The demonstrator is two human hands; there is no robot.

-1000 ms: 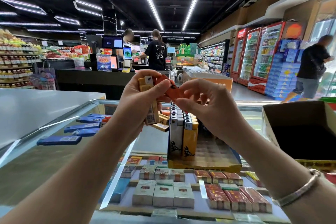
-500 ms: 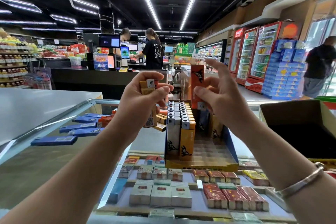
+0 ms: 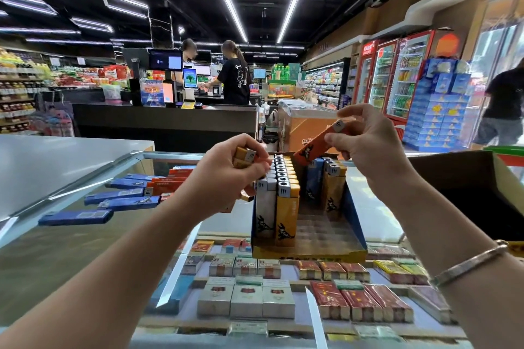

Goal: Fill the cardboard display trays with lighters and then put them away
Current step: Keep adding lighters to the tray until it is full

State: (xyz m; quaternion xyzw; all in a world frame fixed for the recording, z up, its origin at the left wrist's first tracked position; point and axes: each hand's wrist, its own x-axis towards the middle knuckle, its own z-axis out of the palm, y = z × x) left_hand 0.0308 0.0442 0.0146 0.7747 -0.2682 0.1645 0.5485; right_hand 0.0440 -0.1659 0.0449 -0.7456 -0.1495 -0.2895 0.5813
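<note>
Your right hand [image 3: 365, 147] pinches an orange lighter [image 3: 317, 144] between thumb and fingers, tilted, above the cardboard display tray [image 3: 309, 253]. Your left hand [image 3: 224, 176] grips a small bundle of yellow lighters [image 3: 244, 156] just left of the tray. That tray stands on the glass worktop [image 3: 56, 249], with upright lighters packed in two rows along its left side and a few more at the back right. Loose blue lighters [image 3: 76, 217] and some orange ones lie on the glass well to the left. An open cardboard box [image 3: 502, 176] sits at the right.
</note>
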